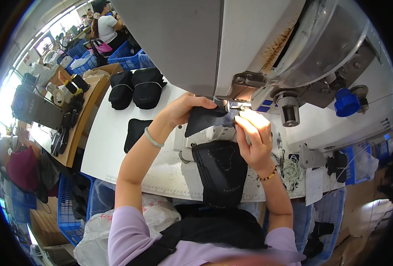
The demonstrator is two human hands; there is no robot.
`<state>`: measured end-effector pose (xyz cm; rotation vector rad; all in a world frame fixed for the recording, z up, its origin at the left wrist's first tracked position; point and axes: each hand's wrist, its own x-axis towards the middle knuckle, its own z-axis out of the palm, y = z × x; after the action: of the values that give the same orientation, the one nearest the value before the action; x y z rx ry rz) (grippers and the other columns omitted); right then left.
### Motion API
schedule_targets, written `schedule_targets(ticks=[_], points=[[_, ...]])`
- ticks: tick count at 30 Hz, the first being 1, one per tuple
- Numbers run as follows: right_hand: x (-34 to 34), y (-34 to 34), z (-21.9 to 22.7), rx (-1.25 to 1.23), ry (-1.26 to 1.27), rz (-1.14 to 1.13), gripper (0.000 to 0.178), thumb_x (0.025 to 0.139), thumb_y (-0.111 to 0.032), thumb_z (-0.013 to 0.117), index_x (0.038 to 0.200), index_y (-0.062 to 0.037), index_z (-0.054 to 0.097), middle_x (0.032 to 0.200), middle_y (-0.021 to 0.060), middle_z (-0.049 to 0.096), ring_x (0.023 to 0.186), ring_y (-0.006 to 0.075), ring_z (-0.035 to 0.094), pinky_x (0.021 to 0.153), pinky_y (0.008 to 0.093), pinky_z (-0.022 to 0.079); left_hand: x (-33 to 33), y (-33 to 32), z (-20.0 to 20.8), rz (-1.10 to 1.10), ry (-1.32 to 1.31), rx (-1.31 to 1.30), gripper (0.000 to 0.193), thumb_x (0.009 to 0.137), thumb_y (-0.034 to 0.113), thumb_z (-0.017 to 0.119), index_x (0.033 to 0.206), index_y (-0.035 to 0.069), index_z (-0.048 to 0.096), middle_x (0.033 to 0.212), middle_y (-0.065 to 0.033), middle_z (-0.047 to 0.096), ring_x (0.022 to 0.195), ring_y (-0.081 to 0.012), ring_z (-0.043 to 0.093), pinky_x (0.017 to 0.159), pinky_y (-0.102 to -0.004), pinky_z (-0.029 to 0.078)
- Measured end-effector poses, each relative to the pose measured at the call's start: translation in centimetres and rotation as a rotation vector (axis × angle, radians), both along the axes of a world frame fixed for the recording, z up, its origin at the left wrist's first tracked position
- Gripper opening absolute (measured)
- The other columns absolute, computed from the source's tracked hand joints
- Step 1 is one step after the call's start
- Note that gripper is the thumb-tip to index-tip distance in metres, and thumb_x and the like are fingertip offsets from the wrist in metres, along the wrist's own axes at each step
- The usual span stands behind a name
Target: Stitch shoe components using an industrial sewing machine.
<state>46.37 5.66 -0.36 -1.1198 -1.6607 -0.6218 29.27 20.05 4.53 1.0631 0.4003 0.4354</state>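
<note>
My left hand [184, 108] grips the left end of a dark fabric piece [206, 121], thumb on top and the other fingers hidden beneath it. My right hand [255, 141] pinches the right end of the same piece close to the lit needle area. The sewing machine head [245, 85] hangs just over the cloth, and the needle itself I cannot make out. Below, between my forearms, a stack of black shaped fabric pieces [220, 173] with pale stitch marks lies at the table's near edge, partly over it.
Two tied black bundles [147, 88] and a black stack [137, 132] lie on the white table [105, 153] at left. Loose pale thread [292, 169] is at right. Blue baskets [72, 208] stand below. Co-workers [107, 29] sit beyond a side table with thread cones.
</note>
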Motion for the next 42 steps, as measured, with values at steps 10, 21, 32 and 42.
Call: schedule_targets(ticks=[10, 21, 32, 42], points=[[-1.4, -0.8, 0.5, -0.011, -0.099, 0.025, 0.03, 0.072, 0.001, 0.073, 0.1, -0.007, 0.065, 0.103, 0.0043, 0.061, 0.096, 0.0226, 0.058, 0.085, 0.0342, 0.046, -0.5, -4.0, -1.1, 0.135, -0.117, -0.081, 0.033, 0.081, 0.007, 0.06, 0.112, -0.003, 0.059, 0.101, -0.0118, 0.065, 0.092, -0.0195, 0.064, 0.087, -0.0304, 0.051], [-1.2, -1.0, 0.0, -0.051, -0.113, 0.049, 0.038, 0.067, 0.003, 0.069, 0.103, -0.0085, 0.066, 0.105, 0.0032, 0.061, 0.098, 0.0224, 0.057, 0.087, 0.0359, 0.046, -0.5, -6.0, -2.0, 0.247, -0.101, 0.032, 0.029, 0.084, 0.005, 0.059, 0.112, 0.0, 0.058, 0.102, -0.0081, 0.064, 0.091, -0.0157, 0.063, 0.082, -0.0288, 0.051], [0.4, -0.8, -0.2, 0.011, -0.137, 0.088, 0.031, 0.073, -0.002, 0.064, 0.103, -0.0062, 0.067, 0.108, 0.0023, 0.063, 0.094, 0.0171, 0.059, 0.077, 0.0308, 0.042, -0.2, -8.0, -2.5, 0.39, -0.19, 0.019, 0.018, 0.086, 0.01, 0.063, 0.101, 0.0, 0.064, 0.094, -0.0054, 0.066, 0.085, -0.0111, 0.063, 0.076, -0.0253, 0.051], [2.4, -0.6, 0.1, -0.045, -0.003, 0.255, 0.03, 0.07, -0.011, 0.071, 0.1, -0.0115, 0.068, 0.102, 0.0015, 0.063, 0.084, 0.0201, 0.056, 0.072, 0.031, 0.045, 1.1, -10.0, -3.2, 0.47, -0.187, 0.297, 0.014, 0.088, 0.01, 0.064, 0.097, -0.001, 0.064, 0.09, -0.0012, 0.065, 0.081, -0.0081, 0.059, 0.073, -0.0236, 0.048]])
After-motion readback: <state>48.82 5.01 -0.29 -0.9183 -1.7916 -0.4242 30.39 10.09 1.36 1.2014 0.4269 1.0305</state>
